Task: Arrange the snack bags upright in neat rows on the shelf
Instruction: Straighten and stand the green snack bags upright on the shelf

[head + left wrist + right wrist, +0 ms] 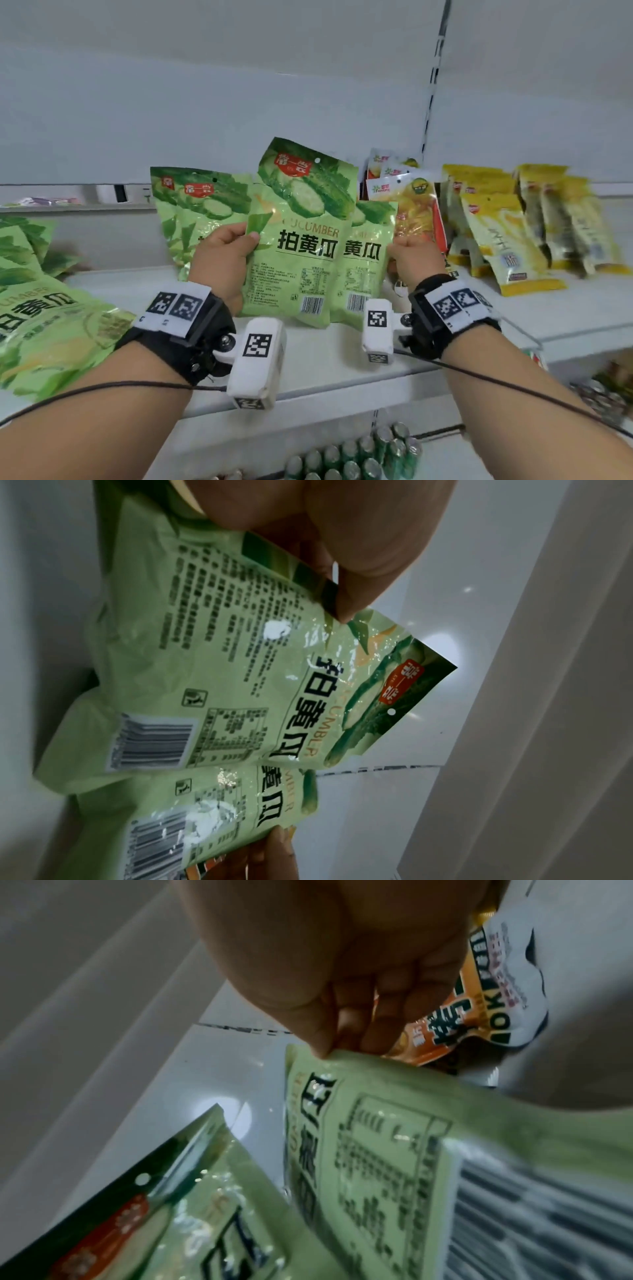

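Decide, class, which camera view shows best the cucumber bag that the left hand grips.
The head view: the cucumber bag stands upright there, whole from top edge to barcode, the left hand pinching its side. The left wrist view shows it close, turned sideways, partly behind the thumb. The right wrist view catches only its blurred top corner.

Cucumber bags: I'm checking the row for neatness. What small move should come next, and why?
Probably lower the front cucumber bag, pinched by the left hand, level with the second cucumber bag that the right hand steadies; it stands higher and tilted.
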Motion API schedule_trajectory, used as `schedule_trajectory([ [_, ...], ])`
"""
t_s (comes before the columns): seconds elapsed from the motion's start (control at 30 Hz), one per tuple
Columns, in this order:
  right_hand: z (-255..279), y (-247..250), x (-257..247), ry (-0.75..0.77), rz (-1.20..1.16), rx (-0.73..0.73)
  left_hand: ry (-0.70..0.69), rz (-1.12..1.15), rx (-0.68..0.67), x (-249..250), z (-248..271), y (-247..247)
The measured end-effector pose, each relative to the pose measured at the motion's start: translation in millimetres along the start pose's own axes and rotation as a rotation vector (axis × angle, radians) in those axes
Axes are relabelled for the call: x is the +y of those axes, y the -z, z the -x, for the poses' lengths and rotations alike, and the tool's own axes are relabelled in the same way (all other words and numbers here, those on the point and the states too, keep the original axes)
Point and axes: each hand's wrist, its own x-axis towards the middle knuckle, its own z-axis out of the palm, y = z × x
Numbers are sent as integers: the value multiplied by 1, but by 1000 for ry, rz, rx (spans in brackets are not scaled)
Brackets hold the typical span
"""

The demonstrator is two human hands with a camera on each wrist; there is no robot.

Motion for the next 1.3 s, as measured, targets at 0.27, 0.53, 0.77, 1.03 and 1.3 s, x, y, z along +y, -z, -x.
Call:
schedule_trajectory([
  [0.27,78,57,-13,105,-271,153,65,46,-268,-1,12,-26],
  [0.53,227,159,14,12,-243,622,295,141,-785,-35,108,-113],
  [0.77,389,226,74,-330,-154,1056,510,64,-1253,-74,263,-172],
  [1.03,561,268,143,-729,-69,1396,502,-212,-1758,-119,439,-202],
  [1.3,700,295,183,-959,49,1627,532,-306,-2101,-154,616,-186],
])
